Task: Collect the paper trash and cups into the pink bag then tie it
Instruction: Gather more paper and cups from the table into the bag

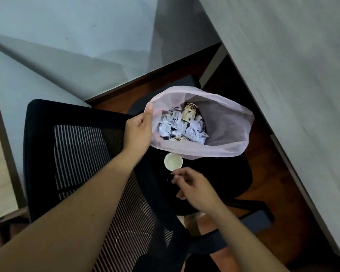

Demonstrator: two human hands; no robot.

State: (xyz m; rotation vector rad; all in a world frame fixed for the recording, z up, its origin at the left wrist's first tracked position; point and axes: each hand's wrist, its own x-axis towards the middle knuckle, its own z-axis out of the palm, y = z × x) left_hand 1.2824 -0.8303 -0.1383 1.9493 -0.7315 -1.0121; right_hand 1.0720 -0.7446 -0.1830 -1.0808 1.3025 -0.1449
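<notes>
The fingers (176,172) of the right hand (194,188) pinch the rim of a small white paper cup (173,161). The cup's open mouth faces up at us, and it sits just below the edge of the thin pink plastic bag (227,130), above the black seat of the office chair (220,179).

The left hand (138,127) grips the left side of the bag's mouth, with the thumb along the rim, so the bag stays open wide.

Down in the bag there is a pile of crumpled white paper (177,125). A brown-and-white printed paper cup (189,113) lies on top of it. Part of another printed cup (178,138) peeks out near the front.

So most of the picking up looks done. The white cup is not in yet; I think it goes in next. I can't see any more trash on the grey table (283,46) or the chair. After that, the bag needs tying. Its top is wide open and not gathered at all.
</notes>
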